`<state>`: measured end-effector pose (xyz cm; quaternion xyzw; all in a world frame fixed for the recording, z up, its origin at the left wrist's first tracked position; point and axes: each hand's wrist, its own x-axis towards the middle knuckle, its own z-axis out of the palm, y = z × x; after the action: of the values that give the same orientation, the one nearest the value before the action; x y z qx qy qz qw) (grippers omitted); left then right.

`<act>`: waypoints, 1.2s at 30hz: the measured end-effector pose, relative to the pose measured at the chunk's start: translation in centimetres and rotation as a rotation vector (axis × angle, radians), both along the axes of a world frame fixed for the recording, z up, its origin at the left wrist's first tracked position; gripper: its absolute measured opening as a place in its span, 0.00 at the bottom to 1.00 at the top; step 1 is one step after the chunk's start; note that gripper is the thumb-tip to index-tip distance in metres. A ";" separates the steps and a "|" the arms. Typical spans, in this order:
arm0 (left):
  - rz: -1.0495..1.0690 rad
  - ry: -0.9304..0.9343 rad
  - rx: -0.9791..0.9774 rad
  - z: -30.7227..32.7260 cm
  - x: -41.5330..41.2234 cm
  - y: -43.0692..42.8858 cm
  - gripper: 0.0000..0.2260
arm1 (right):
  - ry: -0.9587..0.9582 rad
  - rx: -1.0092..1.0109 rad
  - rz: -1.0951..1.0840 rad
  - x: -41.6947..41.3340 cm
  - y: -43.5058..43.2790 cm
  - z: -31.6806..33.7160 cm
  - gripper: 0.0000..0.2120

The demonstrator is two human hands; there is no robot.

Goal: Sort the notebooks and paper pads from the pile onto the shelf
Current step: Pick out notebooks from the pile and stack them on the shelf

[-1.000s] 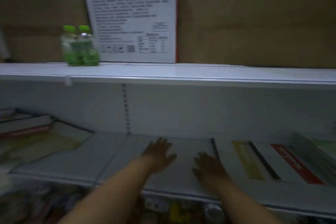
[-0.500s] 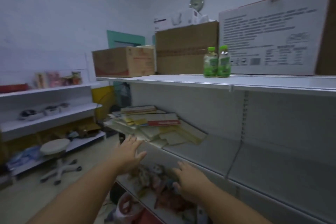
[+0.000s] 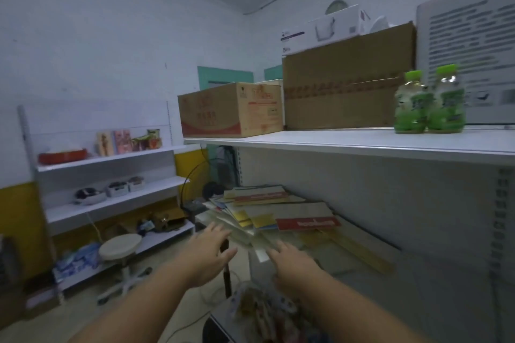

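Smooth white painted metal on this shelf (image 3: pixel 334 142), faint sheen. My pile of notebooks (image 3: pixel 278 211) is paper, covers mostly matt. Brown boxes (image 3: pixel 342 86) up top, dull cardboard. Two bottles (image 3: pixel 429 103), clear glossy plastic.

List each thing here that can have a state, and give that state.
pile of notebooks and pads, untidy, lying flat on the middle shelf.
left hand, open, fingers spread, holding nothing.
right hand, open, holding nothing, by the pile's near edge.
two green bottles, upright, capped.
red-printed carton, closed.
large brown carton, closed, taped.
stool, upright, nothing on it.
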<state>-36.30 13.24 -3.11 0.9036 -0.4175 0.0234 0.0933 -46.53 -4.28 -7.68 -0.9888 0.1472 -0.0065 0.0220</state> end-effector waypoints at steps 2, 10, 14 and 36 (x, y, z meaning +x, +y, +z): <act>0.044 -0.011 0.048 0.9 3.9 -0.5 0.26 | -0.007 0.019 0.018 4.3 -0.1 0.9 0.25; 0.078 0.021 0.041 0.2 14.5 -0.6 0.26 | -0.045 0.096 0.042 16.1 -3.3 2.3 0.23; 0.071 0.045 0.016 0.1 19.0 -2.2 0.26 | -0.106 0.148 -0.058 20.0 -5.5 1.6 0.22; -0.432 0.286 -0.170 -0.5 45.3 -17.1 0.18 | -0.009 0.260 -0.640 37.6 -9.7 1.8 0.24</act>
<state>8.96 -3.83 -3.58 0.7766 -0.5798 -0.0899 0.2295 -8.92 -13.98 -5.88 -0.8814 0.4494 0.0016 0.1452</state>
